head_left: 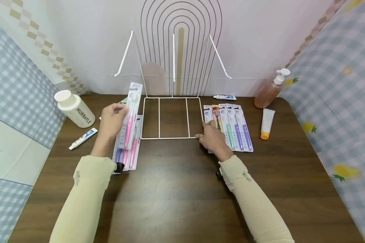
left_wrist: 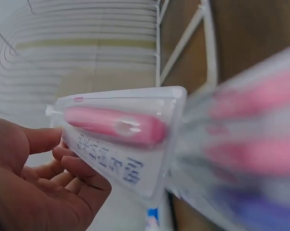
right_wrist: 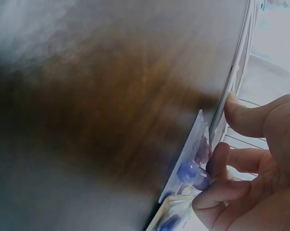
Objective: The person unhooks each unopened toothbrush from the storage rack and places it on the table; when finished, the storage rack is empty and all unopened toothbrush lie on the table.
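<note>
Pink toothbrush pack (head_left: 130, 116) is pinched in the left hand (head_left: 111, 120), lifted above more packs (head_left: 128, 152) on the bench (head_left: 176, 189), just left of the white wire rack (head_left: 170, 118); the right hand (head_left: 212, 137) rests at the rack's near right corner (thumb on the wire), curled fingers (right_wrist: 222, 161) touching a row of packs (head_left: 235, 126).

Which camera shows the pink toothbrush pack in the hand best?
The head view: the whole pink toothbrush pack shows, held up by the left hand. The left wrist view shows only one end, close and blurred. The right wrist view misses it.
</note>
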`<state>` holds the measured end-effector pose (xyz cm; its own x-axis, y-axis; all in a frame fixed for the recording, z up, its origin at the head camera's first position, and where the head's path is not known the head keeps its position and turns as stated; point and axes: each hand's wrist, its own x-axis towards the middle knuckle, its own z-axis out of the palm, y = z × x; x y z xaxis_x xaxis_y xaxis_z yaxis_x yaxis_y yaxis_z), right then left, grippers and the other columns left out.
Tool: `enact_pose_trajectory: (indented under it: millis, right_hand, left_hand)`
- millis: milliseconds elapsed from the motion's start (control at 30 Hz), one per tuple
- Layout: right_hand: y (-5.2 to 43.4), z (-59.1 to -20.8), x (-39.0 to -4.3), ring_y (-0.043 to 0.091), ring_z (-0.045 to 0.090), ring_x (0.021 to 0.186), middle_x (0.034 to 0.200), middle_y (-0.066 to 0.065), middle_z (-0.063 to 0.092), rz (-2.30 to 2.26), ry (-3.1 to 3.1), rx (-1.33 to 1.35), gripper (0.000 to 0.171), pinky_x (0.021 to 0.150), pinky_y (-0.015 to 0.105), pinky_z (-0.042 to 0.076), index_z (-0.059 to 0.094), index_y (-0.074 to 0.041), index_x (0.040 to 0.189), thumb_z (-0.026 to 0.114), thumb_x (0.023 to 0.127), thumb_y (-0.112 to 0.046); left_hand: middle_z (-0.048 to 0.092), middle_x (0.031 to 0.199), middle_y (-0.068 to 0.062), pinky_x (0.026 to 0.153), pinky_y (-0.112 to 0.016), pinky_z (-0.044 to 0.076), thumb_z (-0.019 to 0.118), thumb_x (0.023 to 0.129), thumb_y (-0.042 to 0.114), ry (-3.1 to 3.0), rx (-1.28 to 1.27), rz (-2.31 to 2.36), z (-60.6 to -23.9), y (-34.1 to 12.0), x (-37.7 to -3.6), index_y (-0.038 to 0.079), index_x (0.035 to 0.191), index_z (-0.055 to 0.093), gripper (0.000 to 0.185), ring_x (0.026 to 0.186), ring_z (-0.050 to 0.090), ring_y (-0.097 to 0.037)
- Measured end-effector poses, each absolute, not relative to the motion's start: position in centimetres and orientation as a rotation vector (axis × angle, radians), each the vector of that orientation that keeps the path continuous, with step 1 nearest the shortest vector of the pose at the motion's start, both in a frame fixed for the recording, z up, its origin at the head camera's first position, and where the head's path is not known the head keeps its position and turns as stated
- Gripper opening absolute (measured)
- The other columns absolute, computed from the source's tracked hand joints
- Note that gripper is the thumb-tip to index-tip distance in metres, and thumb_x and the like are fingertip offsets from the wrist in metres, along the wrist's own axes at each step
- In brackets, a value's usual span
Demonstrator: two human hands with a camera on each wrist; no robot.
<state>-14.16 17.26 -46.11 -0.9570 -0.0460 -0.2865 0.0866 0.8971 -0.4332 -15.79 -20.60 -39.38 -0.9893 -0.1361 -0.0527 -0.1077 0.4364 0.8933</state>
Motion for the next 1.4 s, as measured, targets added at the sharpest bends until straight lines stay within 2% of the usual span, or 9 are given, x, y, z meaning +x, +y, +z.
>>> enact_pose_trajectory:
  millis: [167,267,367,467,767,933,1067,1200,1400]
  right_hand:
    - [17.9,-47.1,-14.9,0.032,0.068,0.095,0.159,0.023,0.049,-0.655,2.776,0.044,0.087,0.072,0.049,0.055,0.038,-0.001,0.177,0.075,0.11,-0.042]
    - [18.1,-47.0,-14.9,0.032,0.069,0.099,0.16,0.023,0.048,-0.631,2.783,0.04,0.086,0.074,0.048,0.056,0.037,0.0,0.177,0.074,0.111,-0.042]
    - [18.4,-47.0,-14.9,0.033,0.07,0.098,0.16,0.024,0.049,-0.64,2.798,0.037,0.085,0.071,0.051,0.056,0.039,0.0,0.176,0.074,0.111,-0.042]
    - [18.2,-46.1,-14.5,0.034,0.07,0.1,0.162,0.026,0.049,-0.628,2.792,0.035,0.085,0.073,0.051,0.056,0.038,0.001,0.176,0.073,0.111,-0.041]
    - [18.7,-46.5,-14.6,0.031,0.065,0.088,0.162,0.026,0.047,-0.654,2.767,0.059,0.087,0.068,0.048,0.052,0.037,-0.001,0.177,0.074,0.111,-0.042]
    - [18.2,-44.6,-13.6,0.032,0.064,0.091,0.161,0.028,0.046,-0.64,2.757,0.06,0.083,0.071,0.045,0.05,0.036,0.001,0.177,0.072,0.113,-0.037]
    - [17.9,-44.0,-13.1,0.032,0.065,0.093,0.16,0.027,0.047,-0.633,2.764,0.046,0.081,0.071,0.044,0.051,0.036,0.003,0.177,0.07,0.114,-0.036]
    - [18.2,-44.9,-13.5,0.032,0.065,0.093,0.16,0.027,0.047,-0.643,2.766,0.041,0.084,0.069,0.044,0.052,0.036,0.003,0.176,0.072,0.113,-0.039]
    - [18.7,-46.6,-14.3,0.032,0.067,0.095,0.159,0.025,0.048,-0.676,2.764,0.058,0.087,0.068,0.046,0.053,0.037,0.0,0.177,0.075,0.111,-0.042]
  left_hand:
    - [0.08,0.112,-0.007,0.075,-0.027,0.055,0.069,0.111,0.033,-2.683,0.353,-1.567,-46.8,-26.1,-16.9,0.002,0.13,0.081,0.038,0.091,0.067,-0.012]
    - [0.081,0.118,-0.012,0.08,-0.032,0.056,0.068,0.111,0.036,-2.738,0.372,-1.479,-50.5,-28.7,-17.4,0.005,0.128,0.082,0.038,0.098,0.069,-0.02]
    - [0.082,0.123,-0.019,0.081,-0.037,0.056,0.067,0.111,0.037,-2.777,0.388,-1.446,-52.1,-30.1,-16.9,0.004,0.128,0.083,0.04,0.102,0.07,-0.027]
    - [0.081,0.125,-0.021,0.082,-0.038,0.054,0.066,0.111,0.039,-2.824,0.41,-1.414,-52.3,-30.7,-15.9,0.004,0.128,0.084,0.043,0.106,0.07,-0.029]
    - [0.077,0.14,-0.027,0.087,-0.039,0.05,0.063,0.112,0.033,-2.944,0.503,-1.34,-51.1,-30.2,-13.8,-0.001,0.129,0.083,0.043,0.122,0.066,-0.036]
    - [0.077,0.138,-0.028,0.083,-0.037,0.051,0.063,0.113,0.034,-2.996,0.534,-1.303,-50.6,-29.5,-13.4,-0.002,0.13,0.082,0.045,0.118,0.067,-0.036]
    - [0.081,0.128,-0.026,0.077,-0.035,0.052,0.064,0.112,0.036,-3.002,0.516,-1.241,-50.5,-29.2,-12.9,-0.002,0.126,0.084,0.045,0.108,0.07,-0.034]
    - [0.082,0.119,-0.023,0.073,-0.035,0.053,0.065,0.111,0.034,-3.002,0.494,-1.183,-50.8,-29.1,-12.9,0.0,0.12,0.085,0.041,0.099,0.071,-0.033]
    - [0.082,0.121,-0.024,0.075,-0.036,0.052,0.066,0.111,0.035,-3.023,0.512,-1.144,-50.5,-28.9,-12.6,0.001,0.118,0.085,0.04,0.102,0.072,-0.034]
